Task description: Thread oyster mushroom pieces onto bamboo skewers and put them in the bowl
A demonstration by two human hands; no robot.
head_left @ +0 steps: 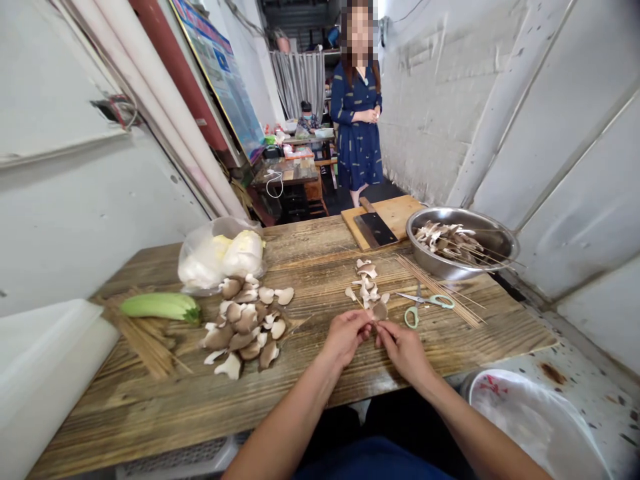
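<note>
My left hand (349, 335) and my right hand (404, 345) meet at the front of the wooden table, fingertips pinched close together. Between them is a brown-capped oyster mushroom piece (381, 311), gripped by my right fingers. A thin bamboo skewer seems to run through my left fingers, its end poking out beyond them; most of it is hidden. Just past my hands lie several torn mushroom pieces (369, 291). Green-handled scissors (434, 301) rest open to the right, beside loose skewers (450, 297). A larger heap of oyster mushrooms (245, 327) sits to the left.
A steel bowl (465, 270) holds skewered mushrooms at the back right, near a cutting board (400, 212) with a cleaver (376, 228). Bagged cabbage (243, 253), a green gourd (157, 307) and a skewer bundle (147, 343) lie left. A person (357, 127) stands beyond the table.
</note>
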